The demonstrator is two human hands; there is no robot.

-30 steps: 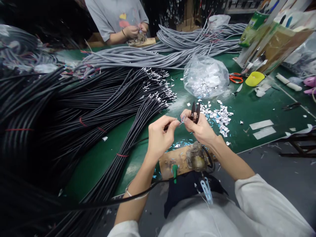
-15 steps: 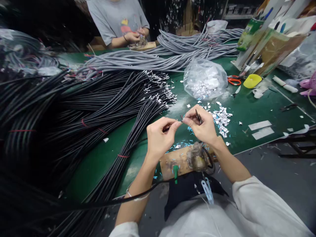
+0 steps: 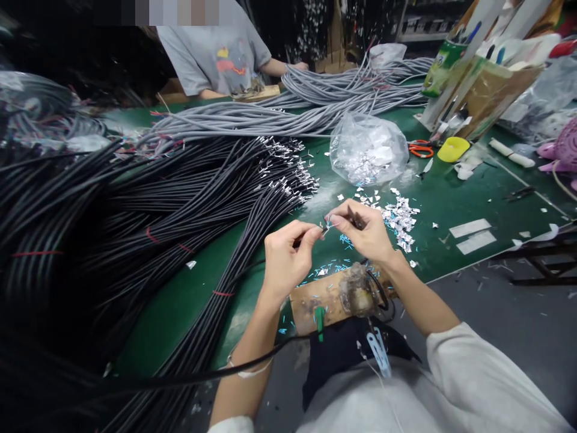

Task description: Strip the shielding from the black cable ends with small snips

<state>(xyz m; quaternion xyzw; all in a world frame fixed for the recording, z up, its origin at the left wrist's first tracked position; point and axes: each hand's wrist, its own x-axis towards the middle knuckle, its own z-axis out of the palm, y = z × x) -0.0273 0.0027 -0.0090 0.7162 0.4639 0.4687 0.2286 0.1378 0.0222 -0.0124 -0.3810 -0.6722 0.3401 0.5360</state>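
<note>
My left hand (image 3: 288,258) is closed around the end of a black cable, pinching it between thumb and fingertips. Thin wires (image 3: 328,223) fan out of that end, and the fingertips of my right hand (image 3: 368,236) pinch them. A dark hand tool (image 3: 356,218) is tucked in my right hand; its kind is unclear. Below both hands sits a wooden board (image 3: 302,305) carrying a grimy small device (image 3: 358,288) and a green clip (image 3: 320,322). Blue wire scraps (image 3: 331,266) and silver foil pieces (image 3: 401,219) lie around my hands.
Bundles of black cables (image 3: 180,204) with stripped ends fill the left; grey cables (image 3: 243,120) run behind. A plastic bag of foil scraps (image 3: 367,150), orange-handled scissors (image 3: 420,148), a yellow piece (image 3: 453,149) and a tool holder (image 3: 491,96) stand to the right. Across the table is another person (image 3: 216,54).
More thin wires now show spread between my fingertips. My left hand has shifted slightly down. The person opposite has reached an arm toward the grey cables, and the view has shifted a little.
</note>
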